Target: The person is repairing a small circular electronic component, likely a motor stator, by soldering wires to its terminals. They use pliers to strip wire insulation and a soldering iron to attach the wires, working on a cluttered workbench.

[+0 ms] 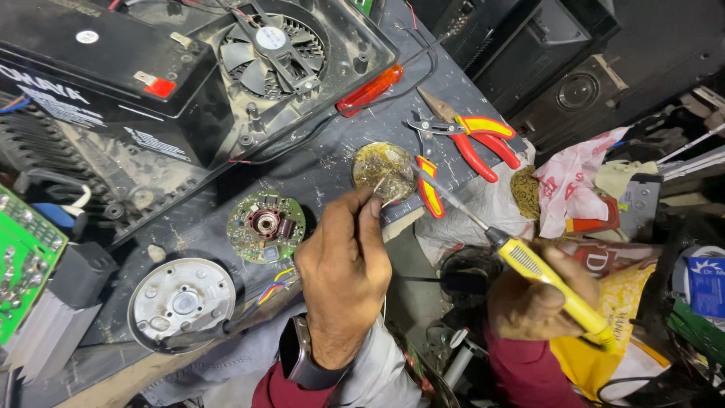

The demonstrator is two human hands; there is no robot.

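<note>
The left hand [343, 261] is closed in a pinch, its fingertips [375, 202] pressed together on a thin wire end [380, 183] that reaches onto the round flux tin [383, 171] just beyond them. The right hand [532, 298] is clenched around the yellow handle of a soldering iron [540, 273]; the iron's metal shaft runs up and away from those fingers, and its tip [414, 168] sits at the tin's edge, right beside the wire. A dark smartwatch [302, 361] sits on the left wrist, above a maroon sleeve.

Just past the tin, away from the left fingertips, lie red-and-yellow needle-nose pliers [472, 136], with a second red-and-yellow handled tool [428, 187] just beside the tin, under the iron's shaft. To the outer side of the left hand rests a round green circuit board [266, 225], and nearer the wrist a round grey metal motor cover [181, 301] with coloured wires [270, 289] leading from it under the left hand. Well beyond both hands stand a black battery [98, 72] and a dusty black cooling fan [272, 47] in an open housing, with an orange-red screwdriver handle [370, 89] alongside.
</note>
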